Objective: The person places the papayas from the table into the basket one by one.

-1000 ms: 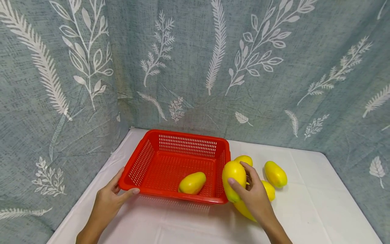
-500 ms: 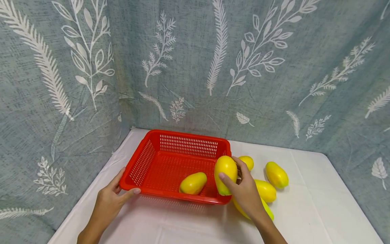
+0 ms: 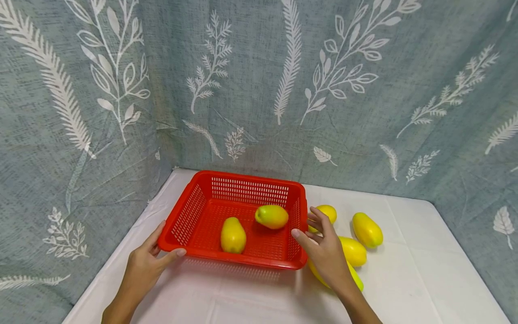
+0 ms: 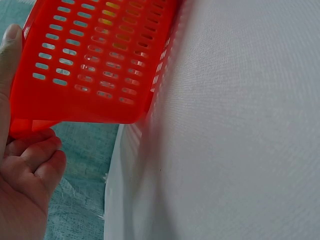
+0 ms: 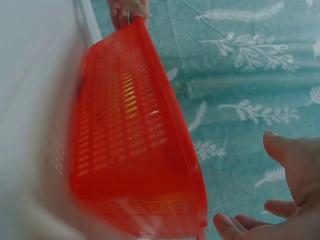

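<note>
The red plastic basket (image 3: 267, 262) with slotted walls stands on the white table. At its front left corner my left hand (image 3: 141, 270) grips the rim, thumb above and fingers outside; the left wrist view shows the hand (image 4: 30, 170) at that corner too. Inside the basket lie two yellow mangoes, one near the front (image 3: 233, 236) and a greenish-tipped mango (image 3: 272, 217) farther back to the right. My right hand (image 3: 329, 258) holds nothing, its fingers loosely spread beside the basket's right rim. The right wrist view also shows this hand (image 5: 285, 200) apart from the basket.
Right of the basket several more mangoes lie on the white tablecloth (image 3: 404, 274): one at the far right (image 3: 367, 230), another mango (image 3: 353, 252) closer in, and others partly hidden by my right hand. A blue-green leaf-patterned curtain (image 3: 251, 90) hangs behind and at the sides.
My right hand has carried a mango left over the basket's rim and let it go inside. The mango there before has shifted and turned. My left hand stays on the rim.
</note>
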`<state>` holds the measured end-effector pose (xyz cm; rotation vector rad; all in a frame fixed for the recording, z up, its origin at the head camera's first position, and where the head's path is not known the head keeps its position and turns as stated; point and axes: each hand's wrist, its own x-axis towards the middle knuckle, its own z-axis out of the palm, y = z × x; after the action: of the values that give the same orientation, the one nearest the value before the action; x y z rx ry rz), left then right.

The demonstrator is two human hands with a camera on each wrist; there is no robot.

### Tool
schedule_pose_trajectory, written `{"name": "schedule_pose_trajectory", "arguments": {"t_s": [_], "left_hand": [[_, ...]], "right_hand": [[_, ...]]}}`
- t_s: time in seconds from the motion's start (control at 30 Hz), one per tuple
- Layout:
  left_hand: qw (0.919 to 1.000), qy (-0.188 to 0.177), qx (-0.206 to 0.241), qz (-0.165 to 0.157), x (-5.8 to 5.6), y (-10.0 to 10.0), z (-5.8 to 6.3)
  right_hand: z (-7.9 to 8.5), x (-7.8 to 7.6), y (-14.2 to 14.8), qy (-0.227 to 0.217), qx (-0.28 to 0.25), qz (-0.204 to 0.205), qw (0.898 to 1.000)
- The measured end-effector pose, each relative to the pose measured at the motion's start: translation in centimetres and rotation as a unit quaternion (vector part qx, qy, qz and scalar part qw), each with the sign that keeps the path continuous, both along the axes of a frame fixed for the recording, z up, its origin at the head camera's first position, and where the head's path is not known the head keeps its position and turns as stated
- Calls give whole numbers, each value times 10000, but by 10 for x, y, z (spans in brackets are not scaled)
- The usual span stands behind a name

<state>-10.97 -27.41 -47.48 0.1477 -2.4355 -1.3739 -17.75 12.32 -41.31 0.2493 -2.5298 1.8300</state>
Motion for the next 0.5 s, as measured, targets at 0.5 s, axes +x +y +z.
{"name": "schedule_pose_trajectory", "arguments": {"t_s": [0.5], "left_hand": [[9999, -9, -108, 66, -1, 0, -2]], "right_hand": [[-4, 7, 15, 49, -70, -166, 9998]]}}
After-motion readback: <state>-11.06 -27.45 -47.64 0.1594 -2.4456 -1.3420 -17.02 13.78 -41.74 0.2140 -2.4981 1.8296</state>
